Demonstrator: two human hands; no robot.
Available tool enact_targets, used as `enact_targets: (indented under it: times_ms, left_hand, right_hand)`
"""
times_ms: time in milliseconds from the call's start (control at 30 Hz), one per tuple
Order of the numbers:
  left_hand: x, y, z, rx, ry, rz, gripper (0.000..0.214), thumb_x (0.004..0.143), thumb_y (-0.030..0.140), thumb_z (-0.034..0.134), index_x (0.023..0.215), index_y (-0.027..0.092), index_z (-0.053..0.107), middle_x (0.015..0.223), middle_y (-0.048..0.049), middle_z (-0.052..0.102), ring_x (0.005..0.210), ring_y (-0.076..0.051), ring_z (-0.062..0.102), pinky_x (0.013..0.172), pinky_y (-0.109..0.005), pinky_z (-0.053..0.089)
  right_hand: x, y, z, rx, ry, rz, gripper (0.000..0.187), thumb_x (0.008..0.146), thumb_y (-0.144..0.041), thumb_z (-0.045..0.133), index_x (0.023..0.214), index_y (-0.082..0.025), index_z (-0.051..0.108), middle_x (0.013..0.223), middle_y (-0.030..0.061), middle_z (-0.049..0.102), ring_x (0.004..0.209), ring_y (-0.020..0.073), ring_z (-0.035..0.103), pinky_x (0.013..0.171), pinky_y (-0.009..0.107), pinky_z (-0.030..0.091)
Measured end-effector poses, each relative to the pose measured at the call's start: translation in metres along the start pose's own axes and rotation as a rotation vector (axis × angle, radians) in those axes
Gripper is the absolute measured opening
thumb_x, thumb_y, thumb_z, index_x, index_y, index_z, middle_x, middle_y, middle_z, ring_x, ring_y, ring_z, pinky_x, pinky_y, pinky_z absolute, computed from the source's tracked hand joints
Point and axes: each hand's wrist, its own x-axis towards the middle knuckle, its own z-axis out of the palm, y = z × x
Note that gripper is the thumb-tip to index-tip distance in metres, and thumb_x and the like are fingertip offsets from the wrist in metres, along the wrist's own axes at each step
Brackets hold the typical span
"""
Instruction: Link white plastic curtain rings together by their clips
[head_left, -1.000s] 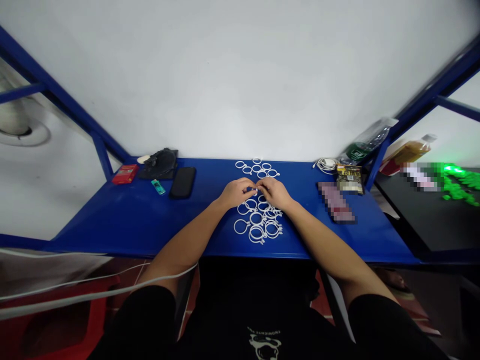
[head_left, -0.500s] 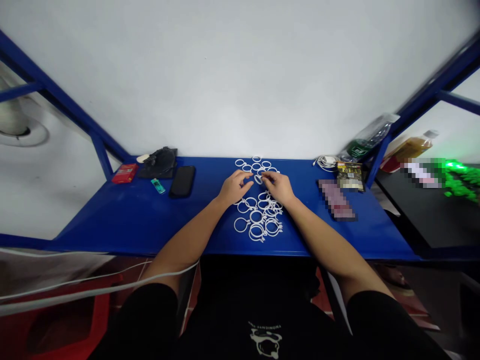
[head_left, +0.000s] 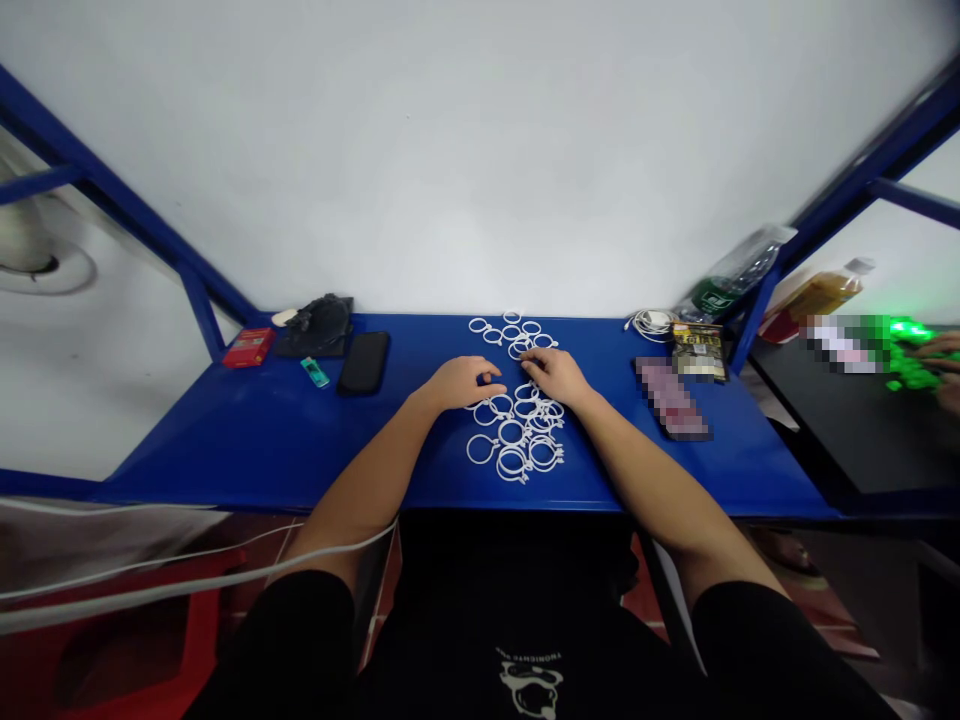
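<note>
White curtain rings with small clip ends lie in two groups on the blue tabletop (head_left: 315, 440). My left hand (head_left: 466, 383) hovers at the upper left of the near group of rings (head_left: 513, 433), thumb and fingers apart and nothing seen in them. Just right of it, my right hand (head_left: 556, 375) has its fingers bent together at the right edge of a white curtain ring (head_left: 516, 352). That ring lies almost flat at the front of the far group of rings (head_left: 511, 332). The right fingertips partly cover the contact.
On the left are a black phone (head_left: 364, 363), a teal lighter (head_left: 315, 372), a red box (head_left: 249, 347) and a black bag (head_left: 322, 322). A white cable (head_left: 652, 324), a packet (head_left: 699, 350) and a bottle (head_left: 739, 270) are right. Another person's hand (head_left: 941, 350) shows at far right.
My left hand has moved down and left, away from my right hand. The ring at my right fingertips has gone from tilted to nearly flat. Another person's hand has appeared at far right.
</note>
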Motion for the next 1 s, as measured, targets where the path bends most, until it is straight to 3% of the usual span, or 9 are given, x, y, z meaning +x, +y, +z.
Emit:
enact_targets:
  times_ms: [133, 233, 367, 567, 833, 1000]
  left_hand:
    - [-0.003, 0.002, -0.006, 0.009, -0.107, -0.039, 0.044, 0.079, 0.049, 0.086, 0.115, 0.023, 0.079, 0.102, -0.0043, 0.073, 0.09, -0.02, 0.07, 0.084, -0.032, 0.053]
    - [-0.001, 0.004, 0.002, 0.063, -0.073, -0.075, 0.034, 0.088, 0.045, 0.078, 0.113, 0.023, 0.079, 0.102, -0.0045, 0.073, 0.091, -0.02, 0.07, 0.083, -0.031, 0.052]
    - [0.004, 0.004, 0.012, 0.087, -0.037, -0.029, 0.022, 0.097, 0.04, 0.068, 0.097, 0.021, 0.079, 0.094, -0.0042, 0.073, 0.087, -0.019, 0.068, 0.077, -0.029, 0.048]
    - [0.006, 0.0, 0.013, 0.05, 0.087, -0.104, 0.025, 0.099, 0.039, 0.064, 0.092, 0.02, 0.08, 0.086, -0.0037, 0.076, 0.078, -0.018, 0.067, 0.072, -0.028, 0.047]
    - [0.006, -0.002, 0.02, -0.116, 0.361, -0.022, 0.022, 0.1, 0.029, 0.061, 0.111, 0.022, 0.078, 0.106, -0.0044, 0.08, 0.096, -0.02, 0.074, 0.088, -0.032, 0.056]
    - [0.006, 0.004, 0.023, -0.139, 0.455, -0.047, 0.021, 0.099, 0.029, 0.062, 0.112, 0.022, 0.078, 0.106, -0.0055, 0.08, 0.093, -0.019, 0.074, 0.088, -0.032, 0.059]
  right_hand:
    - [0.0, 0.001, 0.001, -0.005, -0.057, -0.078, 0.026, 0.098, -0.024, 0.065, 0.121, -0.024, 0.076, 0.122, 0.0071, 0.079, 0.11, 0.0247, 0.073, 0.099, 0.039, 0.055]
    - [0.0, 0.002, 0.003, 0.008, -0.065, -0.121, 0.028, 0.098, -0.024, 0.064, 0.124, -0.024, 0.075, 0.128, 0.0074, 0.076, 0.116, 0.025, 0.071, 0.102, 0.04, 0.054]
    - [-0.001, 0.002, 0.005, 0.033, -0.056, -0.123, 0.025, 0.097, -0.024, 0.065, 0.119, -0.023, 0.076, 0.121, 0.0074, 0.079, 0.108, 0.024, 0.073, 0.096, 0.038, 0.056]
    - [-0.003, -0.002, 0.005, 0.099, -0.041, -0.166, 0.024, 0.098, -0.027, 0.065, 0.117, -0.022, 0.077, 0.112, 0.0075, 0.08, 0.096, 0.0219, 0.073, 0.09, 0.035, 0.055]
    - [-0.005, -0.011, 0.001, 0.126, -0.075, -0.199, 0.027, 0.097, -0.023, 0.064, 0.122, -0.022, 0.074, 0.107, 0.0055, 0.08, 0.092, 0.0199, 0.072, 0.086, 0.033, 0.053]
    - [-0.006, -0.015, 0.0, 0.137, -0.072, -0.199, 0.03, 0.091, -0.035, 0.076, 0.119, -0.023, 0.075, 0.105, 0.0054, 0.079, 0.087, 0.0193, 0.072, 0.081, 0.031, 0.053]
